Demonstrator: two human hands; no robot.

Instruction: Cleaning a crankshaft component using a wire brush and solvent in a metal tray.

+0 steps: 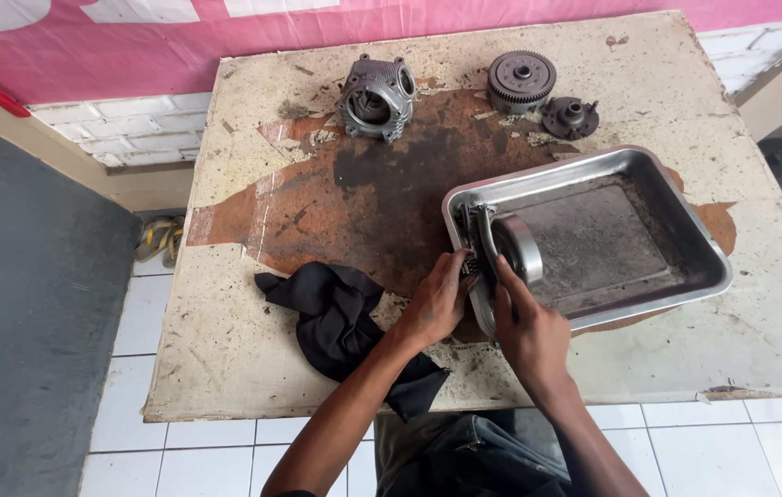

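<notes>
A round metal engine part [512,243] with a chain or linkage at its left side stands in the near-left corner of a steel tray [676,221]. My left hand [435,299] grips the small chain-like piece at the tray's rim. My right hand [527,322] rests against the round part from the front, with its fingers closed on it. Both forearms reach up from the bottom of the view.
A black rag [331,313] lies left of my hands on the worn, stained table [253,368]. At the far side sit a finned cylinder block [375,97], a toothed gear [521,80] and a small round hub [570,117]. White floor tiles lie below.
</notes>
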